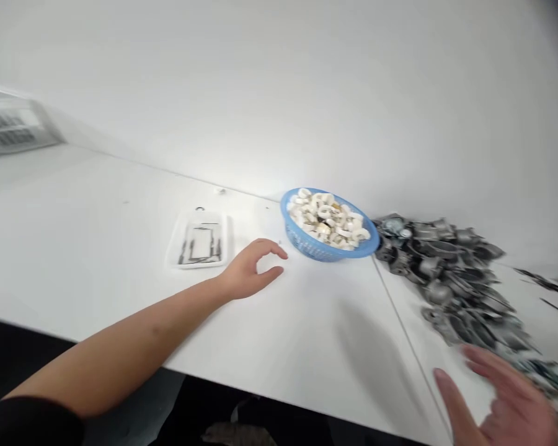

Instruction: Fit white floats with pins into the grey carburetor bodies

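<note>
My left hand [251, 269] hangs curved and empty just above the white tabletop, a short way left of a round blue plastic basket [323, 251]. The basket is heaped with white rings [328, 218] mixed with some darker bits. My right hand [500, 399] is blurred at the lower right, fingers apart and holding nothing. It is close to the near end of a spread heap of dark grey metal castings [451, 275]. Left of my left hand lies a clear plastic tray [198, 238] with thin dark pieces inside.
The white table [97, 248] has a seam [411, 341] running under the basket's right side. A white wall rises behind it. A grey vented unit [13, 127] sits at the far left, and thin dark rods [549, 285] lie at the right. Dark floor shows below the table edge.
</note>
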A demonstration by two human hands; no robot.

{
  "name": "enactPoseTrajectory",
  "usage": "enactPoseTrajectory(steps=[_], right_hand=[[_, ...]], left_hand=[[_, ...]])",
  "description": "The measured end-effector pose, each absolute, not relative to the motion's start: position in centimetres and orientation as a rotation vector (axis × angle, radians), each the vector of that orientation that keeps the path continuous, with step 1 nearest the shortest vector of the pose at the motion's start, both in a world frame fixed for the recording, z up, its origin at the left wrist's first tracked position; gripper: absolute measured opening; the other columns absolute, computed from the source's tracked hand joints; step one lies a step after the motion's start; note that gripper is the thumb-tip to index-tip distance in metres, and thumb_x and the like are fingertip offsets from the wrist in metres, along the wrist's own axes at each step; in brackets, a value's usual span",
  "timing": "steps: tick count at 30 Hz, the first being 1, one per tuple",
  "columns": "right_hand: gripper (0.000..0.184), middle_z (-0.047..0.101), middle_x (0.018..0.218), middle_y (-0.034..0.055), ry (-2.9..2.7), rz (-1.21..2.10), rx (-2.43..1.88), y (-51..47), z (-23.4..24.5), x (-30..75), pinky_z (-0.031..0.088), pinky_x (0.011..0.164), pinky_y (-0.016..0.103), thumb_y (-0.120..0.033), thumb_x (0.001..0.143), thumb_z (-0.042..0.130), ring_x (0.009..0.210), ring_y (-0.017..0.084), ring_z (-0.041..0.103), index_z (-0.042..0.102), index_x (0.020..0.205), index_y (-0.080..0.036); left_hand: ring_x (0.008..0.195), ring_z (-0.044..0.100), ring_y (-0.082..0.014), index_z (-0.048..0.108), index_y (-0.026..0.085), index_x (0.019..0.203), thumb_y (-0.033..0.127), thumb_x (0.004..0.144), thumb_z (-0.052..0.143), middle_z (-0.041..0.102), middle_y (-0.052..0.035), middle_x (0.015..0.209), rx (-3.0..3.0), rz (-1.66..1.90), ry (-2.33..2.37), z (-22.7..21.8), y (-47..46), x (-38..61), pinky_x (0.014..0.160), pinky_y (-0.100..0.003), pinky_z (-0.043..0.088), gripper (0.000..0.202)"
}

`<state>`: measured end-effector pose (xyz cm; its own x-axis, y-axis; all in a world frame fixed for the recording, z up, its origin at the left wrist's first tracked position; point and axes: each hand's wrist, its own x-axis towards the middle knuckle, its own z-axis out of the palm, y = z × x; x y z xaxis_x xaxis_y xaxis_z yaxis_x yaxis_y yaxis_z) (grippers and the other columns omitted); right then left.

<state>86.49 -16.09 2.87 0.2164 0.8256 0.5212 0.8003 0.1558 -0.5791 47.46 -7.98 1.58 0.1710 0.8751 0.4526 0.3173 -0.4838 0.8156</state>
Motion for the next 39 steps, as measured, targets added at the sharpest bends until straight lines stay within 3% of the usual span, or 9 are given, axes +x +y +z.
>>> enactPoseTrajectory(steps=[2,5,7,10,13,17,22,27,39], right_hand=[[0.047,0.058,0.131,0.0073,-2.059,0.25,-1.514,-15.0,3.5,83.5,0.049,0.102,0.056,-0.056,0.084,0.063,0.123,0.035,0.056,0.056,0.124,-0.035],[0.043,0.053,0.141,0.0065,-2.606,0.432,-1.202,-13.3,3.3,78.9,0.052,0.102,0.044,-0.048,0.092,0.057,0.129,0.028,0.052,0.054,0.132,-0.032],[0.052,0.042,0.153,0.0054,-2.82,0.437,-1.053,-12.2,2.4,75.9,0.044,0.11,0.048,-0.051,0.096,0.052,0.141,0.03,0.038,0.047,0.143,-0.031],[0.065,0.02,0.163,0.0026,-3.009,0.383,-0.95,-10.1,1.0,71.8,0.027,0.119,0.057,-0.059,0.098,0.041,0.15,0.031,0.017,0.028,0.156,-0.031],[0.068,0.011,0.165,-0.0002,-3.014,0.309,-0.979,-7.8,0.1,67.9,0.014,0.123,0.057,-0.062,0.1,0.03,0.152,0.028,0.008,0.02,0.158,-0.029],[0.072,0.006,0.165,-0.0022,-2.998,0.318,-0.95,-5.9,0.0,63.1,0.007,0.124,0.056,-0.067,0.099,0.022,0.152,0.027,0.001,0.019,0.159,-0.027],[0.072,0.004,0.164,-0.0023,-3.008,0.41,-0.861,-5.8,0.3,60.5,0.005,0.125,0.053,-0.066,0.099,0.019,0.152,0.026,0.0,0.018,0.159,-0.026],[0.069,0.007,0.164,-0.0045,-2.992,0.47,-0.843,-5.7,0.2,60.8,0.006,0.126,0.052,-0.064,0.1,0.023,0.152,0.025,0.003,0.022,0.158,-0.027],[0.066,0.007,0.164,-0.0057,-3.005,0.516,-0.799,-5.3,0.0,61.0,0.006,0.126,0.053,-0.061,0.101,0.025,0.152,0.024,0.003,0.023,0.158,-0.028]], left_hand=[[0.119,0.057,-0.0228,0.064,0.026,0.106,0.026,0.085,0.064,0.066,-0.0065,0.116,1.822,1.399,1.148,2.2,-7.9,47.5,0.109,-0.042,0.043,0.02],[0.113,0.061,-0.0212,0.066,0.025,0.099,0.021,0.082,0.065,0.069,-0.0042,0.11,1.701,1.592,1.196,3.9,-7.6,46.8,0.107,-0.041,0.043,0.017],[0.1,0.064,-0.0187,0.066,0.023,0.086,0.012,0.076,0.063,0.07,-0.0024,0.094,1.571,1.898,1.173,5.6,-7.2,45.0,0.098,-0.037,0.048,0.014],[0.073,0.059,-0.0122,0.054,0.02,0.067,0.002,0.059,0.053,0.059,0.002,0.068,1.205,2.402,1.058,8.3,-6.4,39.7,0.07,-0.025,0.049,0.02],[0.065,0.054,-0.0097,0.05,0.02,0.073,0.005,0.053,0.049,0.054,0.0032,0.068,0.921,2.401,1.139,9.6,-5.5,32.3,0.057,-0.02,0.041,0.025],[0.075,0.059,-0.0125,0.057,0.021,0.091,0.024,0.066,0.059,0.063,-0.0014,0.088,0.952,1.942,1.738,6.4,-3.8,24.7,0.064,-0.024,0.046,0.025],[0.098,0.063,-0.0211,0.057,0.025,0.125,0.044,0.071,0.068,0.068,-0.006,0.111,1.202,1.467,2.001,-0.6,-1.0,22.8,0.086,-0.037,0.051,0.058],[0.126,0.051,-0.0292,0.075,0.032,0.105,0.05,0.067,0.075,0.068,-0.0022,0.12,1.466,1.192,2.064,-2.7,1.8,23.1,0.11,-0.042,0.037,0.042],[0.129,0.047,-0.0302,0.076,0.032,0.087,0.053,0.073,0.069,0.067,0.0009,0.121,1.753,0.928,2.172,-2.6,3.1,22.9,0.116,-0.046,0.027,0.026]])
